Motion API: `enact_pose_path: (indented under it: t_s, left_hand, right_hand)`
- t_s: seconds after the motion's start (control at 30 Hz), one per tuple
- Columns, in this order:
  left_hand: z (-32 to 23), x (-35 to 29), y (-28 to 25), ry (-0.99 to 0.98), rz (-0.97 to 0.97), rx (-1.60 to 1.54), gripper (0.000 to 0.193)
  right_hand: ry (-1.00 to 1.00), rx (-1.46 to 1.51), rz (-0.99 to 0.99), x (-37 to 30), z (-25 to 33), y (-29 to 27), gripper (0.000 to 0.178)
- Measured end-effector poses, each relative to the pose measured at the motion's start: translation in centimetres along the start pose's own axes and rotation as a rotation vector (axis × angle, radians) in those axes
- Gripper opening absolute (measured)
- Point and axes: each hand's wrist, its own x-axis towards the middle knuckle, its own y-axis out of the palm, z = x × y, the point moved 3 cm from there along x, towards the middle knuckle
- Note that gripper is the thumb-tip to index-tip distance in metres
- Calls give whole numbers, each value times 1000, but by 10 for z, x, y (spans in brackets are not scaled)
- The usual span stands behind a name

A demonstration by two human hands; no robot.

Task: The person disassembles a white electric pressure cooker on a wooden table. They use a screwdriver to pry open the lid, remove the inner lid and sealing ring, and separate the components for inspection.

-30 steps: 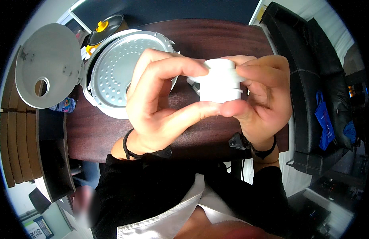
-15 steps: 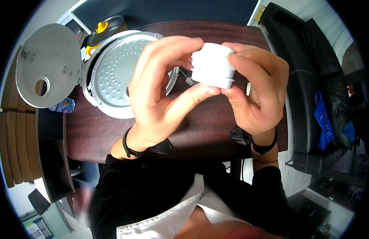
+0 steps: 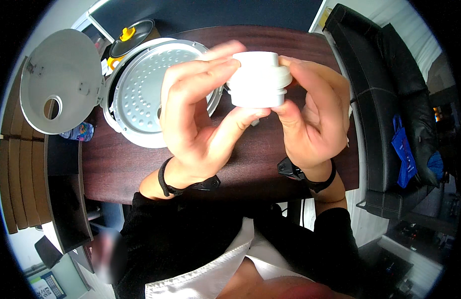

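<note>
A white plastic steam valve (image 3: 255,82), short and round with a stepped ring around its middle, is held up over the table between both hands. My left hand (image 3: 195,112) grips its left side, thumb below and fingers along the upper edge, the index finger blurred. On the other side, my right hand (image 3: 317,107) pinches it between thumb and fingertips. Behind my left hand stands a white rice cooker (image 3: 122,127). A silvery dimpled inner lid (image 3: 135,92) lies across its top, partly hidden by that hand. The cooker's outer lid (image 3: 63,82) is swung open leftward and has a round hole.
A dark wooden table (image 3: 135,172) lies under my hands. Behind the cooker is a dark glass lid (image 3: 133,37) with a yellow knob. A printed can (image 3: 82,132) is beneath the opened lid. To the right stands a black sofa (image 3: 380,124) with a blue bag (image 3: 403,157).
The steam valve has shifted slightly left and turned, showing more of its stepped ring. My left fingers have spread and shifted on it; my right hand has moved left with it.
</note>
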Motion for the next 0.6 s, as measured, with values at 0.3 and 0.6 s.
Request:
enact_pose_path:
  t_s: [0.3, 0.6]
  left_hand:
    - [-1, 0, 1, -18, -46, -14, 58]
    - [0, 2, -2, -23, -53, -24, 54]
  right_hand:
    - [-3, 100, -60, -2, -1, 2, 39]
    - [20, 127, -34, -4, -4, 7, 40]
